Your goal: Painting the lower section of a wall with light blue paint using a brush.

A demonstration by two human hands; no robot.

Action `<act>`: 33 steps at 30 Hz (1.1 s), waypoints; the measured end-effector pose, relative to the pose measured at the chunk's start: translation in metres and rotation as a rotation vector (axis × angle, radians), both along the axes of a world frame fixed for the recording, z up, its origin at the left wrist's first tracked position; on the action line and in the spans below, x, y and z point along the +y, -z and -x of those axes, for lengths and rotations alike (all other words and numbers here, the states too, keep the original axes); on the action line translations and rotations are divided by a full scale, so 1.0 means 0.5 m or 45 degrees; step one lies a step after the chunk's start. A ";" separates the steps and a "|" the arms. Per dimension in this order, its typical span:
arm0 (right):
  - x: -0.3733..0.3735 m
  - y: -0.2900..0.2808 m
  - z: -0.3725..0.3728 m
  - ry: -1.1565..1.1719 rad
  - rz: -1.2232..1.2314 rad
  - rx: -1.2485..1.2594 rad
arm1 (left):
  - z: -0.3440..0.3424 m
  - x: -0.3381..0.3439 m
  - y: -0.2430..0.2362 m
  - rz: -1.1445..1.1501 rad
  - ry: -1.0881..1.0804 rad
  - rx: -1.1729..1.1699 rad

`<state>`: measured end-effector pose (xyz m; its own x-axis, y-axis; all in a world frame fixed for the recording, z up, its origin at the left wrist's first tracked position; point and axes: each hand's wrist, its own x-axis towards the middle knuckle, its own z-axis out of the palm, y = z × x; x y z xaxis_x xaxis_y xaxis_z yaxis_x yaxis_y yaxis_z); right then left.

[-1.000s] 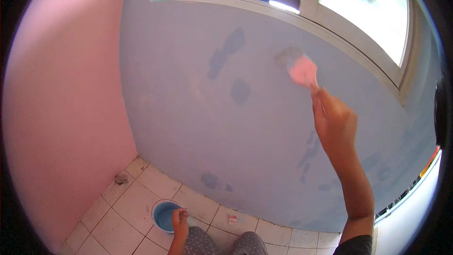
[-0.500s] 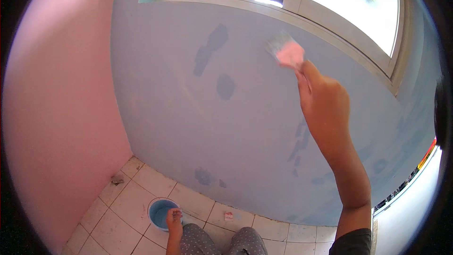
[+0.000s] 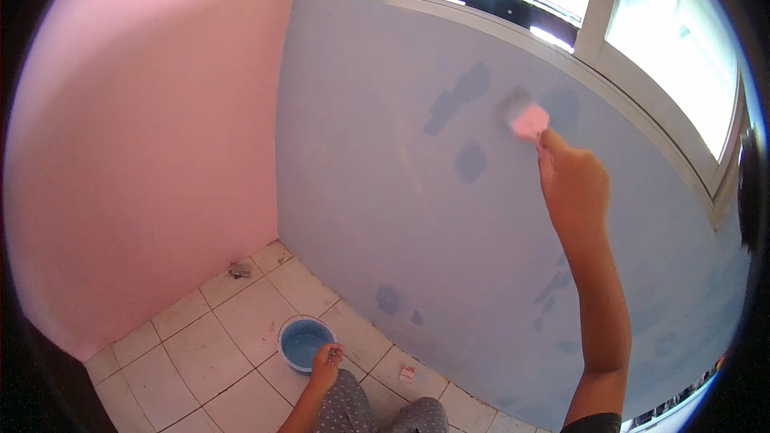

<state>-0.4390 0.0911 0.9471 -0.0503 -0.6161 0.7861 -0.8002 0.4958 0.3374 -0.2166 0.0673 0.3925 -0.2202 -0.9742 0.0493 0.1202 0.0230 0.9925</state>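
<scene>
My right hand [image 3: 573,184] is closed on the handle of a paintbrush [image 3: 529,120] with a pink body, its blurred bristles at the pale blue wall [image 3: 401,208] below the window. A fresh darker blue patch [image 3: 563,104] shows beside the bristles, with older patches [image 3: 470,160] left of them. Low in the view my left hand [image 3: 325,365] is closed on something small that I cannot make out, over the right rim of a small bucket [image 3: 298,341] of blue paint. The bucket appears to rest on the tiled floor [image 3: 241,377] near my knees in grey dotted trousers.
A pink wall [image 3: 144,160] meets the blue one in a corner at left. The framed window [image 3: 593,16] is above, with a dark bar in its opening. A small grey scrap [image 3: 239,269] lies by the pink wall, a pink-and-white piece [image 3: 407,373] beside my knees.
The view has turned left, showing more pink wall. My right hand rose with the brush, then came lower again; a darker patch now shows right of the bristles. My left hand stays by the bucket.
</scene>
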 end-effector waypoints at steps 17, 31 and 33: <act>0.054 0.028 -0.026 0.001 0.060 -0.089 | -0.045 -0.020 0.017 -0.067 -0.082 0.217; 0.206 0.103 -0.108 -0.564 0.075 -0.445 | -0.054 -0.078 -0.274 0.112 0.073 0.282; 0.224 0.112 -0.111 -0.555 0.067 -0.438 | -0.056 -0.073 -0.295 0.106 0.092 0.308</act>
